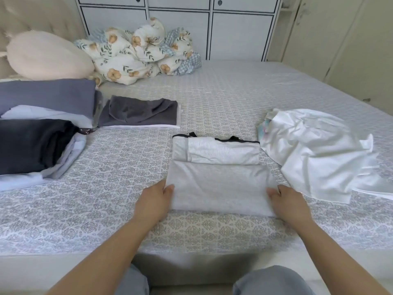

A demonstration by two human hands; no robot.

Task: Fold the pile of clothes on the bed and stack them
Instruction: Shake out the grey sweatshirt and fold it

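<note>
A light grey garment (pixel 217 177) with black trim at its far edge lies partly folded on the bed (pixel 106 209), in front of me. My left hand (pixel 154 201) grips its near left corner, thumb on top. My right hand (pixel 287 202) grips its near right corner the same way. The near half is doubled over toward the far half. A crumpled white garment (pixel 319 154) lies unfolded to the right. Folded stacks sit at the left: a dark one on pale cloth (pixel 36 147), a blue-grey one (pixel 49 99), and a charcoal piece (pixel 140 113).
A round cream pillow (pixel 46 56) and a bundled floral quilt (pixel 140 52) lie at the head of the bed. White cabinets (pixel 191 22) stand behind. My knees in grey trousers (pixel 270 282) touch the bed's near edge.
</note>
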